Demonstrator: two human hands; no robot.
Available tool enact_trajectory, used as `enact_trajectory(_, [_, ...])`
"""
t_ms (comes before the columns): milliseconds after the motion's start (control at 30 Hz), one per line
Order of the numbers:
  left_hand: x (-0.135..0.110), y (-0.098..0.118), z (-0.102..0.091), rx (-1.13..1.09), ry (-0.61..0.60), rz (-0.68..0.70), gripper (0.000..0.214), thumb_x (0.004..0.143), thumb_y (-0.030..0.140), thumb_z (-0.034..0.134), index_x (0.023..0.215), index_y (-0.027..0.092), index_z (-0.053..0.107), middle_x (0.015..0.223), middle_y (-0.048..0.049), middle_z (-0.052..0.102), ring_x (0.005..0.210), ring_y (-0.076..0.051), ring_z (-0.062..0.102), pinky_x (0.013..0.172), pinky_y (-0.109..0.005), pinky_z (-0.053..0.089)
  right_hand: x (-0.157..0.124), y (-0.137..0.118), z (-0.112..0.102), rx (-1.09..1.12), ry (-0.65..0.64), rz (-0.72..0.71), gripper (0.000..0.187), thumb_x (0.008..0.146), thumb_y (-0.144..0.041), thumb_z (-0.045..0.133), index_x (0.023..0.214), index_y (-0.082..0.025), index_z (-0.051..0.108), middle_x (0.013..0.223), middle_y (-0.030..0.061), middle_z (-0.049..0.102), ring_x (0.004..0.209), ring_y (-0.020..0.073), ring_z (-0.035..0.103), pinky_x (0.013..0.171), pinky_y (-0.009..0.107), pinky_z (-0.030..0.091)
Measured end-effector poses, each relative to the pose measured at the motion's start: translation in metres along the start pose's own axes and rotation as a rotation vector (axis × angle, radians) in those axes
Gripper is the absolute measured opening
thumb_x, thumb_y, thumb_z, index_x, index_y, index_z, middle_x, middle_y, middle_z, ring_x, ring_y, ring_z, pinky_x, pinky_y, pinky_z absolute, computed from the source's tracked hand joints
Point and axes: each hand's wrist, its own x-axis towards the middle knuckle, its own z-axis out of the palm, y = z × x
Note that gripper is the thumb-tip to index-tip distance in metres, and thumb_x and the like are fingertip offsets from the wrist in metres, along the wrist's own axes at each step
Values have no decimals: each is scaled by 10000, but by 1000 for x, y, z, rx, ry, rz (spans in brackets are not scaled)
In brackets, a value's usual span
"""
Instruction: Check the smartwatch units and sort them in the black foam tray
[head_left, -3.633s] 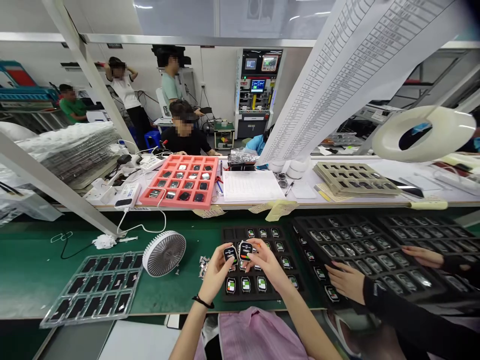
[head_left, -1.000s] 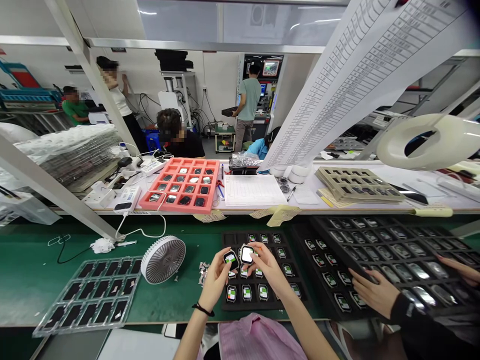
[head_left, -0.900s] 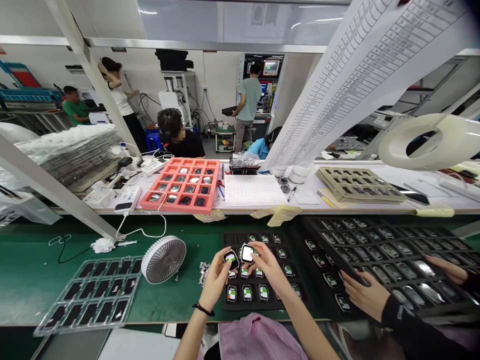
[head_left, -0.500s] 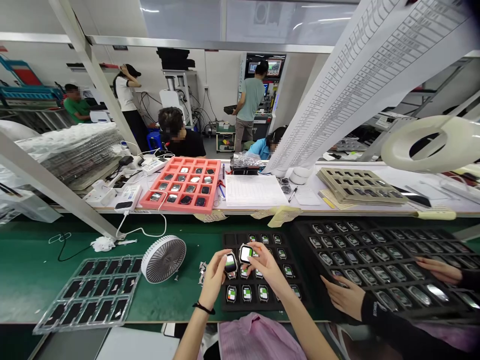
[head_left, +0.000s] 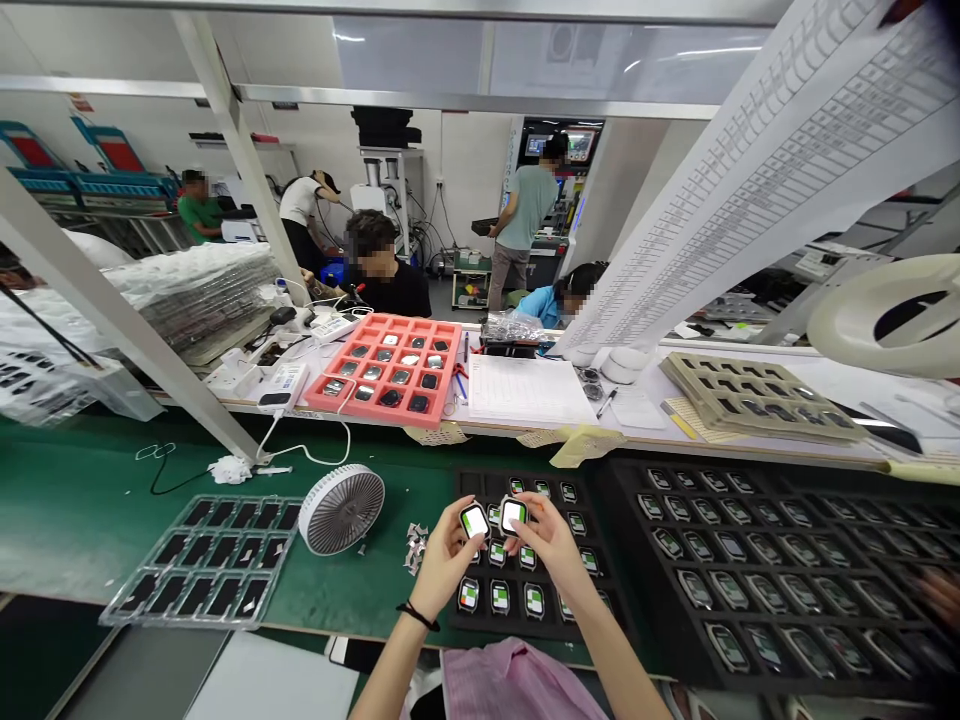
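My left hand (head_left: 444,558) grips a smartwatch (head_left: 474,520) with a lit, mostly white screen, its thumb over the lower edge. A second smartwatch (head_left: 513,514), also lit white, sits in the fingers of my right hand (head_left: 549,540). The two watches are side by side, slightly apart, faces up toward me. Both are above a black foam tray (head_left: 480,630), where several watches with green and white screens lie in slots. Small shiny pieces (head_left: 415,548) are scattered on the green mat left of my left hand.
A white fan (head_left: 342,510) and a clear tray of black pieces (head_left: 202,560) stand to the left. Larger black trays of watches (head_left: 630,560) fill the right, with a blurred co-worker's hand (head_left: 941,590) at the edge. A pink tray (head_left: 337,405) and paper sheet (head_left: 525,390) lie on the shelf.
The view has shifted left. My left watch's screen now shows mostly white instead of partly green and dark. The co-worker's hands have drawn away to the right, one leaving the view.
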Motion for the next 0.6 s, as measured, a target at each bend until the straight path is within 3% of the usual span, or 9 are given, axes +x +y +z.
enact_trajectory(200, [-3,0,1,70,88,-26,444,809,517,561,1063,153,583,780,-21,567,577,-99,471,489,-209,422,-3,-9,2,11,82,28,351,731,-499,698,894,-228,546,733,-14,585,409,120,554,428,285,471])
enact_trajectory(333, [-3,-2,2,88,88,-44,426,814,540,544,985,155,602,686,8,521,534,-88,419,423,-184,365,-2,-8,2,26,90,29,331,730,-493,700,859,-227,550,692,-25,569,386,108,522,383,263,437])
enact_trajectory(467, [-2,-2,5,75,66,-42,409,798,530,577,987,167,588,707,14,517,553,-93,450,459,-198,427,0,1,-3,-5,52,-9,339,723,-447,720,906,-230,536,806,-3,603,417,106,556,391,252,454])
enact_trajectory(600, [-2,1,9,46,15,-8,444,763,476,642,1089,192,539,974,-66,618,797,-174,600,665,-286,533,1,8,-9,-10,-13,-41,412,694,-394,754,994,-244,513,933,32,614,543,142,628,435,254,487])
